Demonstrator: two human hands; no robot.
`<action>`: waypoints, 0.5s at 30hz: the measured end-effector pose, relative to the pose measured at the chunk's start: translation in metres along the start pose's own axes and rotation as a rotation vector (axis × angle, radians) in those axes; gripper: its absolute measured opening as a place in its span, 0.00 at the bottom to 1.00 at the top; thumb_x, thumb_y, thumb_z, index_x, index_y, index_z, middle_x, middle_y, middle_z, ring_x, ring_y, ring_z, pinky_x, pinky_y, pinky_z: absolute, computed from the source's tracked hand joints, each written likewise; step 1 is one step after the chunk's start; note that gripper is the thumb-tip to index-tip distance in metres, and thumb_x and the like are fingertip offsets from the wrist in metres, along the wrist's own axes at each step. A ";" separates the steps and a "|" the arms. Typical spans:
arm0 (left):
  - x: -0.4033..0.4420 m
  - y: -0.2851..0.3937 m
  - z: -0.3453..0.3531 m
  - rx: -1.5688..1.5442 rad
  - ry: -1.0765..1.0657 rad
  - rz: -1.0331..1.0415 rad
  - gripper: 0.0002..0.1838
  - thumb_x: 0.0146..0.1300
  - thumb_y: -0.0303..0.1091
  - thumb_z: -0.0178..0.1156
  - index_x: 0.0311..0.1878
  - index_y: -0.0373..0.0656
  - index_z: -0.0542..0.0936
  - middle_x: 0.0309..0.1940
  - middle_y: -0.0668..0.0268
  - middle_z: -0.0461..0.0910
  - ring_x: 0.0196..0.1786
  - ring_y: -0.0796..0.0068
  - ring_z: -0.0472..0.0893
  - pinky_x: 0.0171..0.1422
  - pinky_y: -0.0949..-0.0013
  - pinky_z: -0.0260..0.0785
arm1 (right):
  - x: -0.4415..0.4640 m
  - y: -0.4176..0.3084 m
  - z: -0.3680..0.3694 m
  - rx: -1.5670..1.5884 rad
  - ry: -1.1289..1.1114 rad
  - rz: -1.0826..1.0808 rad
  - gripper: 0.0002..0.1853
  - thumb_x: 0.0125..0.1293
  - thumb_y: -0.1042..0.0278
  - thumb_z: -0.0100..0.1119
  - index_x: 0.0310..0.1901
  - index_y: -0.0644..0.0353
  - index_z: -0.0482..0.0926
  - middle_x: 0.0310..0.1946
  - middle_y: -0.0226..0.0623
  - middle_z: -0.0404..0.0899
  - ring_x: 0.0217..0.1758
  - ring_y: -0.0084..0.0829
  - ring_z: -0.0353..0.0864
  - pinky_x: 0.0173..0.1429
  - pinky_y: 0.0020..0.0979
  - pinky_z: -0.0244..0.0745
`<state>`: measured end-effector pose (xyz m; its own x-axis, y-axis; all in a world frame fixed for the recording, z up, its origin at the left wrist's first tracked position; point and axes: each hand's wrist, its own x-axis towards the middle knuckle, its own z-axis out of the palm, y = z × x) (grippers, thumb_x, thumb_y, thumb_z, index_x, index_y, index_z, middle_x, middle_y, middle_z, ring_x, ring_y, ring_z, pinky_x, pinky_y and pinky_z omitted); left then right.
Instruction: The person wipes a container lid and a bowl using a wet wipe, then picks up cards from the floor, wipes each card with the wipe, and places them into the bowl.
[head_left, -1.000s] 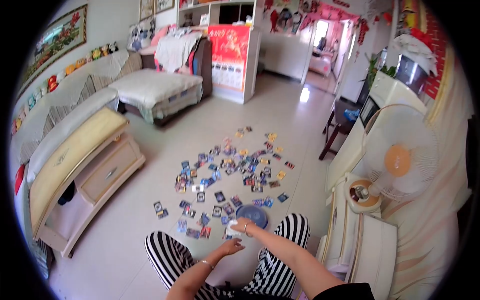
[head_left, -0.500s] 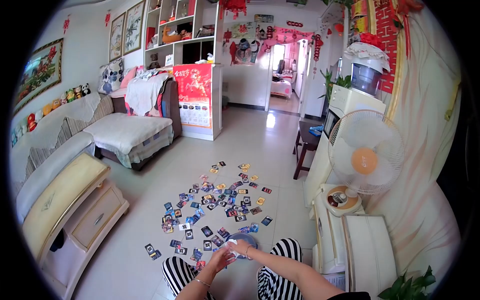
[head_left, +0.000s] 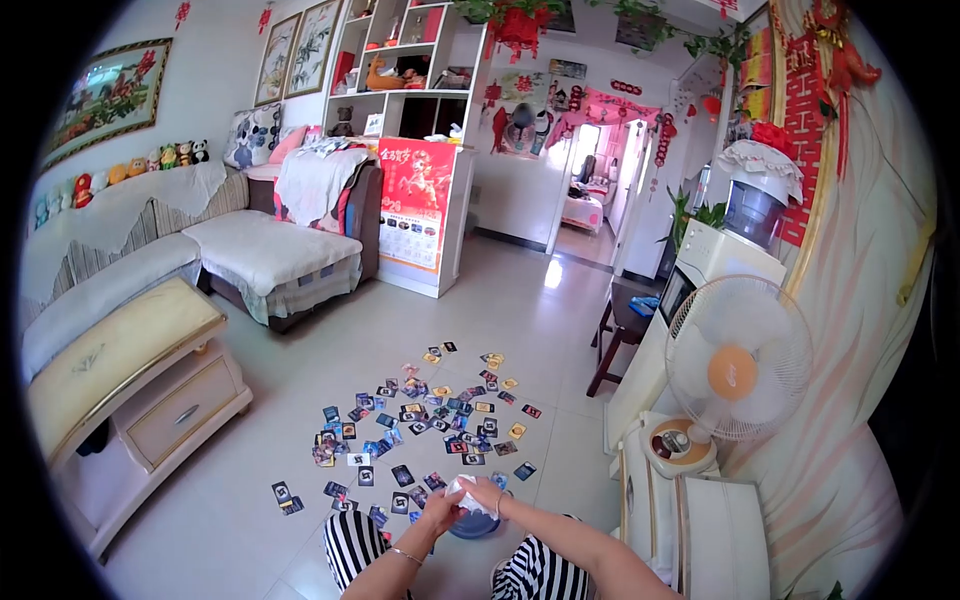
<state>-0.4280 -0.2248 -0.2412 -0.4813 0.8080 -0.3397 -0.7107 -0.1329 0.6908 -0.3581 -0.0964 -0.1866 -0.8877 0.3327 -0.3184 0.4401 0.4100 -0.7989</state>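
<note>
Both hands meet low in front of me, over a round bluish basin (head_left: pixel 474 527) on the floor between my knees. A crumpled white cloth (head_left: pixel 463 489) is bunched between them; it could be a wipe or tissue. My left hand (head_left: pixel 441 510) has its fingers closed on the cloth's near side. From the right, my right hand (head_left: pixel 486 494) grips it too, partly covering it. Many small picture cards (head_left: pixel 440 412) lie scattered over the tiles just beyond my hands, some overlapping.
On the right stand a fan (head_left: pixel 735 370), a white cabinet (head_left: pixel 725 530) and a water dispenser (head_left: pixel 690 290). A dark stool (head_left: pixel 625 320) is farther back. To the left are a low table with a drawer (head_left: pixel 180 415) and a covered sofa (head_left: pixel 270 250).
My left hand has closed on the white cloth, its fingers more spread before. My view has tilted up and turned slightly left; the cards lie as before.
</note>
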 end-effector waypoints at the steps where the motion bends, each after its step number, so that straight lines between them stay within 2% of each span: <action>1: 0.005 0.002 0.000 -0.009 0.052 0.015 0.10 0.62 0.31 0.59 0.46 0.41 0.75 0.36 0.67 0.79 0.35 0.74 0.79 0.33 0.72 0.74 | 0.011 0.004 0.001 0.061 0.007 -0.086 0.29 0.65 0.40 0.45 0.48 0.61 0.78 0.39 0.43 0.81 0.42 0.37 0.80 0.47 0.33 0.72; 2: 0.010 0.004 -0.001 -0.015 0.105 0.029 0.10 0.62 0.30 0.59 0.46 0.41 0.75 0.35 0.67 0.78 0.34 0.75 0.79 0.33 0.70 0.74 | 0.019 0.009 0.001 0.126 0.014 -0.171 0.25 0.64 0.44 0.49 0.45 0.60 0.80 0.35 0.39 0.82 0.37 0.33 0.81 0.43 0.32 0.73; 4: 0.027 0.006 -0.005 -0.008 0.095 0.059 0.08 0.62 0.30 0.57 0.44 0.41 0.76 0.32 0.68 0.78 0.30 0.76 0.78 0.31 0.71 0.74 | 0.030 0.003 -0.005 0.187 0.010 -0.216 0.22 0.63 0.47 0.53 0.45 0.59 0.80 0.34 0.41 0.83 0.37 0.34 0.82 0.42 0.33 0.74; 6: 0.041 0.006 -0.005 -0.091 0.121 0.090 0.05 0.63 0.31 0.57 0.40 0.42 0.77 0.31 0.68 0.77 0.27 0.77 0.77 0.30 0.72 0.73 | 0.043 -0.004 -0.016 -0.260 0.027 -0.116 0.19 0.64 0.52 0.54 0.44 0.60 0.80 0.34 0.43 0.82 0.35 0.28 0.79 0.42 0.32 0.74; 8: 0.058 0.003 -0.009 -0.045 0.135 0.101 0.04 0.63 0.31 0.56 0.38 0.43 0.77 0.30 0.68 0.77 0.28 0.77 0.77 0.30 0.72 0.73 | 0.078 0.025 -0.018 -0.234 -0.004 -0.201 0.20 0.62 0.49 0.56 0.42 0.59 0.80 0.33 0.43 0.82 0.33 0.31 0.80 0.40 0.34 0.74; 9: 0.066 0.000 -0.011 -0.053 0.148 0.107 0.05 0.64 0.32 0.56 0.39 0.43 0.77 0.29 0.68 0.77 0.28 0.77 0.77 0.31 0.72 0.73 | 0.073 0.015 -0.025 -0.289 -0.023 -0.132 0.22 0.60 0.47 0.58 0.41 0.60 0.80 0.33 0.44 0.82 0.34 0.33 0.81 0.41 0.35 0.74; 11: 0.068 0.003 -0.007 0.063 0.178 0.047 0.06 0.65 0.36 0.56 0.40 0.45 0.77 0.28 0.71 0.77 0.28 0.79 0.76 0.31 0.74 0.72 | 0.095 0.040 -0.025 -0.299 -0.032 -0.201 0.22 0.59 0.47 0.58 0.41 0.60 0.80 0.33 0.45 0.82 0.36 0.34 0.82 0.41 0.36 0.74; 12: 0.081 -0.009 -0.017 0.099 0.214 0.023 0.07 0.65 0.37 0.57 0.41 0.46 0.78 0.27 0.73 0.76 0.28 0.81 0.75 0.31 0.75 0.72 | 0.114 0.067 -0.018 -0.354 -0.009 -0.168 0.21 0.59 0.47 0.58 0.40 0.60 0.80 0.33 0.45 0.82 0.36 0.35 0.82 0.41 0.36 0.75; 14: 0.090 -0.028 -0.027 0.101 0.213 0.000 0.08 0.64 0.39 0.58 0.41 0.46 0.78 0.27 0.74 0.74 0.28 0.83 0.74 0.31 0.77 0.72 | 0.133 0.105 -0.008 -0.227 -0.131 -0.134 0.21 0.58 0.48 0.59 0.38 0.60 0.81 0.31 0.45 0.82 0.35 0.37 0.82 0.41 0.36 0.75; 15: 0.095 -0.040 -0.031 0.100 0.241 -0.031 0.09 0.64 0.39 0.58 0.41 0.45 0.78 0.28 0.74 0.75 0.29 0.83 0.75 0.32 0.77 0.73 | 0.131 0.115 -0.004 -0.198 -0.128 -0.118 0.22 0.57 0.47 0.58 0.38 0.62 0.80 0.32 0.47 0.82 0.36 0.42 0.82 0.42 0.38 0.74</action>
<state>-0.4617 -0.1606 -0.3210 -0.5770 0.6494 -0.4954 -0.6783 -0.0431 0.7335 -0.4230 -0.0026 -0.3180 -0.9389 0.1676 -0.3007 0.3390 0.6022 -0.7228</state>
